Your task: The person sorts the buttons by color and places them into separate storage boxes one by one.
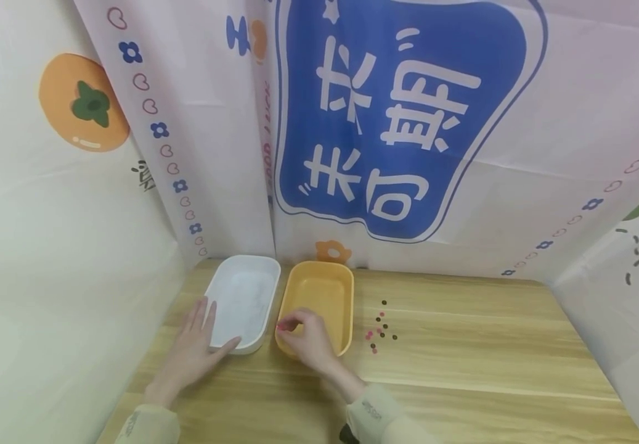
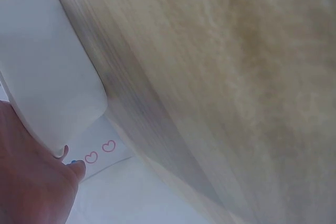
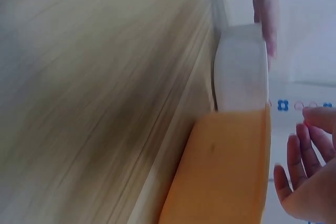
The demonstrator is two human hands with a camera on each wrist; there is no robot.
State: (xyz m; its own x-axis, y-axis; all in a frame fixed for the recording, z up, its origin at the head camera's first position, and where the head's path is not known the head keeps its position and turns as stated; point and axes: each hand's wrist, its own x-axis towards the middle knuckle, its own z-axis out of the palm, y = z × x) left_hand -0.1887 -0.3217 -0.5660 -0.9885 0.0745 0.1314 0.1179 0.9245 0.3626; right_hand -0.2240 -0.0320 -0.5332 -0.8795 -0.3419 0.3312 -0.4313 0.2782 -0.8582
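Note:
My left hand (image 1: 191,348) rests on the white tray (image 1: 271,296), fingers spread along its left rim and thumb on the near edge. Over the left near part of the yellow tray (image 1: 347,271), my right hand (image 1: 309,338) pinches a small pink piece (image 1: 280,327) between thumb and fingertips. In the right wrist view only a trace of pink shows between those fingertips, so its exact kind cannot be told. Right of the yellow tray, several small pink discs (image 1: 370,333) and dark brown discs (image 1: 384,303) lie loosely scattered on the table.
Both trays stand side by side on the wood-grain table (image 1: 463,345), near its back edge. A printed cloth (image 1: 230,154) hangs behind them, and pale cloth walls rise at left and right. A dark object (image 1: 348,433) partly shows by the right sleeve.

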